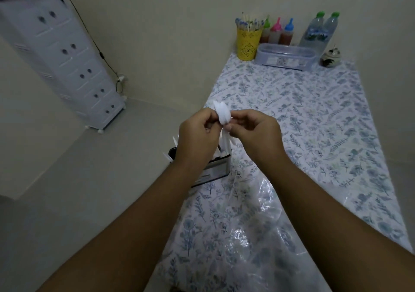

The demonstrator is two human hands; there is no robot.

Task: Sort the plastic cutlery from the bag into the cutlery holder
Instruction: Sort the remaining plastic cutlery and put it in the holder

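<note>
Above holder (pixel 213 168), fingers (pixel 226 126) pinch spoons (pixel 222 113) (stacked).

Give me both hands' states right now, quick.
Left hand: closed, gripping the stack of white plastic spoons.
Right hand: closed, fingers pinching the same spoons at the bowl end, above the cutlery holder.
</note>
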